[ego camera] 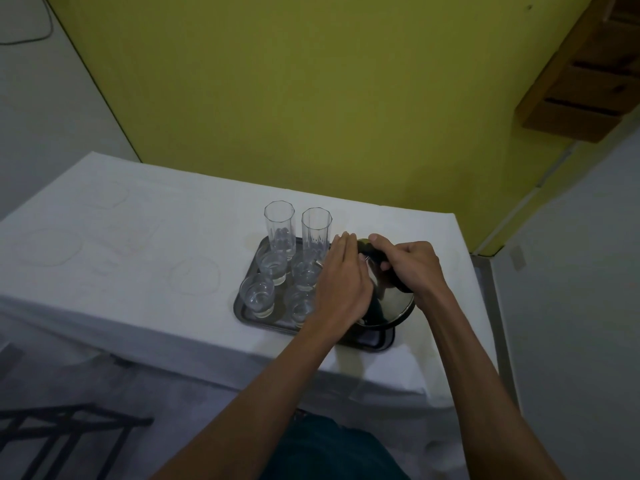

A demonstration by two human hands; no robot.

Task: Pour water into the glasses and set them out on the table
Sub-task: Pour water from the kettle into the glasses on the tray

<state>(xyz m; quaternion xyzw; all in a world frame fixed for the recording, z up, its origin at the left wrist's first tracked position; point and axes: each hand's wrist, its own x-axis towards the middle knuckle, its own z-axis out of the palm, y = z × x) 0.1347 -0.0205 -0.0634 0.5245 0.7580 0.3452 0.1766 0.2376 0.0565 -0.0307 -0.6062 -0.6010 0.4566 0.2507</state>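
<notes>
Both hands meet at the steel jug (391, 299) on the tray's (249, 317) right end; right hand (412, 268) clamped on its black handle, left hand (341, 278) resting flat against it; six glasses (280, 228) unfilled, so lifting and tilting comes next

1. One view only, worn on the person's head.
2. It looks forward and steeply down over both forearms onto the worktop (138, 244).
3. Close, wide-angle: the yellow wall (311, 98) fills the upper frame.
</notes>
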